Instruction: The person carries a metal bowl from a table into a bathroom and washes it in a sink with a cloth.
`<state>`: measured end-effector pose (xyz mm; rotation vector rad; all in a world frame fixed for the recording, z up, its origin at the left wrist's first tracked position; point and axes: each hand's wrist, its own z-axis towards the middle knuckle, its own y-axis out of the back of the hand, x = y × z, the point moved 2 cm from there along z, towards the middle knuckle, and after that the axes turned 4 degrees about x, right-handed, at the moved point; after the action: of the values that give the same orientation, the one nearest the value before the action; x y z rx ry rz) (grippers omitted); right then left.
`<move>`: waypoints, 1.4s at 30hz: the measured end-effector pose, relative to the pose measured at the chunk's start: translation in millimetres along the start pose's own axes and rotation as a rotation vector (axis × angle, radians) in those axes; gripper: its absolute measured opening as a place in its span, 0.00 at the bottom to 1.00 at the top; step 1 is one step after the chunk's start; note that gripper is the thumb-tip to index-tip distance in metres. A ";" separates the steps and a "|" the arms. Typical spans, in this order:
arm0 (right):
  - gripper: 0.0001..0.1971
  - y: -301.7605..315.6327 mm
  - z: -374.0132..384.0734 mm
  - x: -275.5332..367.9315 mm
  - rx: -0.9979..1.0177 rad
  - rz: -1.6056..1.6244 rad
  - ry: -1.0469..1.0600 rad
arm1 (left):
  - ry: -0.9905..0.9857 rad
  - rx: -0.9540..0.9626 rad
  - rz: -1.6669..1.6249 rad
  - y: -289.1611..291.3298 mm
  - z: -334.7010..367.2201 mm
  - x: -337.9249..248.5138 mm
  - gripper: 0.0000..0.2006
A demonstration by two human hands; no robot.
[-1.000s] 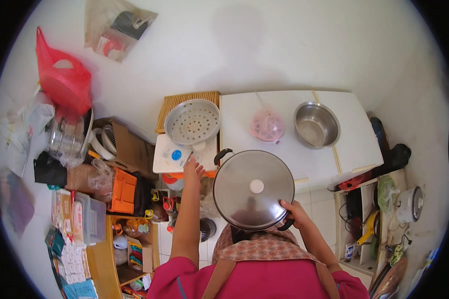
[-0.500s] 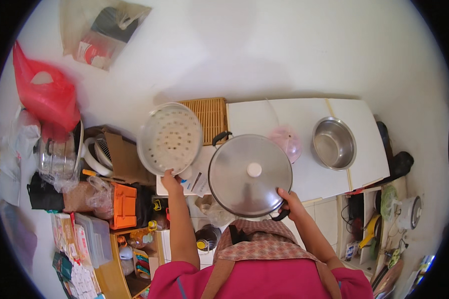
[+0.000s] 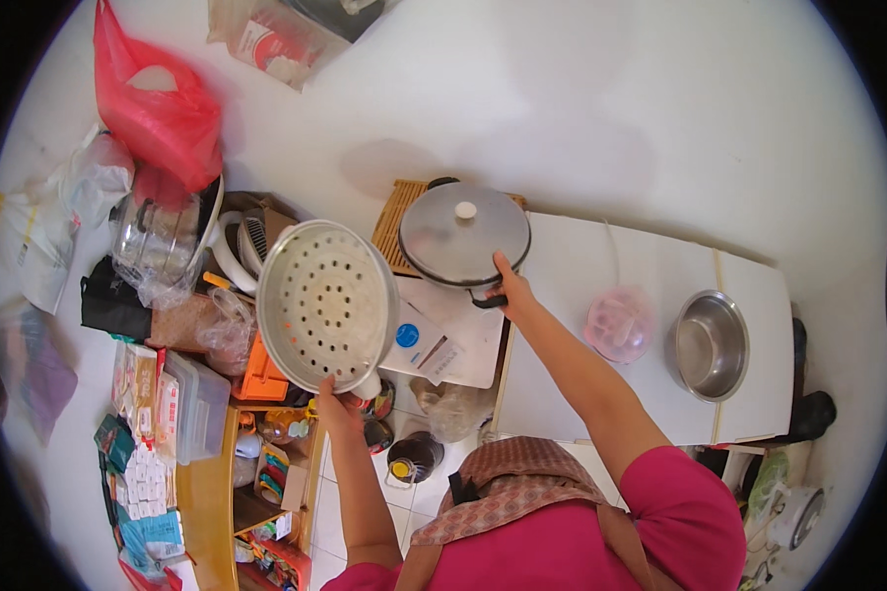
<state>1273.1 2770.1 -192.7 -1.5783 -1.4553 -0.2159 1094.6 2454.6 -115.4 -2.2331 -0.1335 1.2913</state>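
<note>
My left hand [image 3: 337,406] grips the lower edge of a round metal steamer tray [image 3: 310,271] full of holes, held up left of the table and tilted toward me. By its near black handle, my right hand [image 3: 511,288] holds a wide metal pan covered by a domed lid [image 3: 463,231] with a white knob. That pan is over a slatted bamboo rack [image 3: 394,222] against the wall, partly hiding it; whether it rests there I cannot tell. A plain steel pot [image 3: 710,345] stands on the table's right side, beside a pink plastic item [image 3: 619,325].
A white table [image 3: 562,394] runs along the wall. Papers [image 3: 434,350] lie on its left part. To the left are a red plastic bag [image 3: 158,108], bagged cookware, an orange bin [image 3: 263,376] and a wooden shelf [image 3: 207,473]. A dark bottle [image 3: 414,461] stands on the tiled floor.
My right hand has carried the lidded pan away from me and leftward, over the bamboo rack. The steamer tray is now lower and closer to me. The view has swung left.
</note>
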 end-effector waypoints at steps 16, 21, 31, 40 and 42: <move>0.22 43.4 -80.6 21.9 -0.109 -0.364 0.493 | 0.094 0.215 0.186 -94.4 -51.5 39.7 0.18; 0.11 141.3 -227.3 80.7 -0.394 -0.163 0.771 | 0.277 0.506 0.243 -156.9 -86.8 75.2 0.19; 0.31 346.0 -300.9 74.0 -1.104 0.176 0.367 | 0.681 1.076 0.415 -277.7 -229.5 192.9 0.25; 0.33 366.2 -252.2 97.9 -0.408 0.376 0.692 | 0.824 1.114 0.463 -329.4 -287.2 276.6 0.25; 0.29 362.3 -244.1 115.3 -0.326 0.494 0.519 | 0.806 1.065 0.484 -341.3 -272.3 273.6 0.24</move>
<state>1722.3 2730.0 -166.1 -1.9091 -0.6284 -0.5438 1527.6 2725.7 -48.6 -1.6358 1.1559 0.3407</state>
